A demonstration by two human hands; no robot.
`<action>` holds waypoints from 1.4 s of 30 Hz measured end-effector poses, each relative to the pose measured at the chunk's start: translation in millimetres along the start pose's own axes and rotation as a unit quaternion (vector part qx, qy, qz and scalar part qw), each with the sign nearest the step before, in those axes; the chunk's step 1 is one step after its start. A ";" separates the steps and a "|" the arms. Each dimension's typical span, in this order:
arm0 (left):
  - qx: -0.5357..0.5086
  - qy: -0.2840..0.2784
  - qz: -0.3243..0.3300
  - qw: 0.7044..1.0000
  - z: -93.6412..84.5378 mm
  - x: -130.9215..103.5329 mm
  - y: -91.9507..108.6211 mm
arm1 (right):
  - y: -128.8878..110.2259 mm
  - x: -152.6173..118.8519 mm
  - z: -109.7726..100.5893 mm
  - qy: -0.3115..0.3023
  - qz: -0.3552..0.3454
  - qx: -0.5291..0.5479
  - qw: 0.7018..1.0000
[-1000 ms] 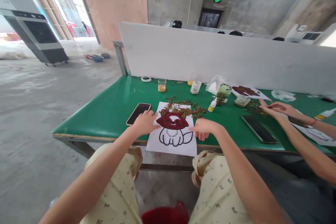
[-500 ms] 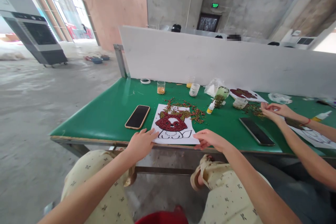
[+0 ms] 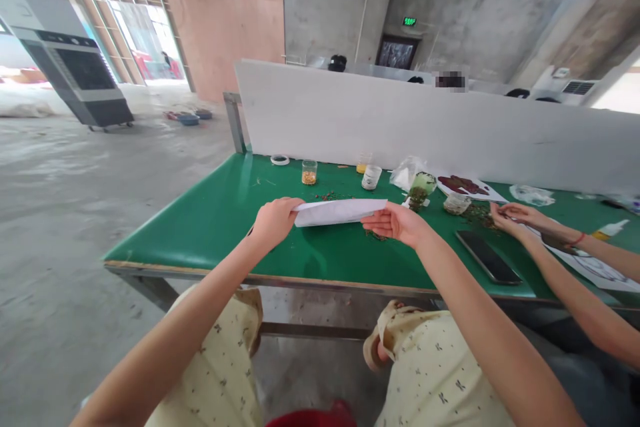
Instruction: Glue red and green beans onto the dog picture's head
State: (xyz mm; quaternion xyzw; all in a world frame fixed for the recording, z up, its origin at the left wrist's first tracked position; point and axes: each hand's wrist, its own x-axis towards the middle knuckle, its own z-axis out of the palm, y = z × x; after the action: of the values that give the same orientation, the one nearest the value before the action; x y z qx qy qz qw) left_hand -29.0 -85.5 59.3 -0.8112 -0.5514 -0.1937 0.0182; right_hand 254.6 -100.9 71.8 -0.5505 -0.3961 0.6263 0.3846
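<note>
A white paper sheet [image 3: 333,212] is held up off the green tabletop and tilted, so its blank underside faces me and the picture on it is hidden. My left hand [image 3: 274,221] pinches its left edge. At the right edge, my right hand [image 3: 395,221] grips the sheet with the fingers behind and below it. Loose reddish and green grains [image 3: 327,197] lie on the table behind the paper, and a few more show beside my right fingers. The phone by my left hand is almost wholly covered by that hand.
A cup of yellow-orange bits [image 3: 309,173], a white-filled cup [image 3: 371,177] and a tipped green container [image 3: 420,190] stand along the back. To the right lie a dark phone [image 3: 487,257] and a co-worker's hands [image 3: 517,217]. A white partition [image 3: 400,120] borders the table [image 3: 200,213].
Both hands have raised the sheet from the tabletop and tipped it away. The mosaic animal drawing that faced up is now out of sight. Grains that lay on the sheet are no longer visible there.
</note>
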 end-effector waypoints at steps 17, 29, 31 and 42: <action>-0.093 -0.024 0.066 0.993 -8.3 -46.7 3.4 | 43.1 -44.6 1.7 -0.031 0.035 0.017 0.999; -0.112 -0.153 -0.021 0.982 26.2 -131.2 0.0 | 140.4 -76.6 23.5 -0.021 0.087 0.046 0.995; -0.108 -0.165 -0.015 0.980 27.5 -133.9 -2.8 | 142.8 -74.1 23.7 -0.031 0.100 0.067 0.992; -0.099 -0.172 0.022 0.980 33.7 -140.9 -9.7 | 150.0 -60.9 31.2 -0.021 0.124 0.067 0.990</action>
State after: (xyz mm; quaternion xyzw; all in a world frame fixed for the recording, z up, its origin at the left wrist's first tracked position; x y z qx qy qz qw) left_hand -72.4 -198.6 -20.8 -0.8422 -0.5064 -0.1044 -0.1529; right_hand 222.7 -217.6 -40.1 -0.5546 -0.2902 0.7059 0.3317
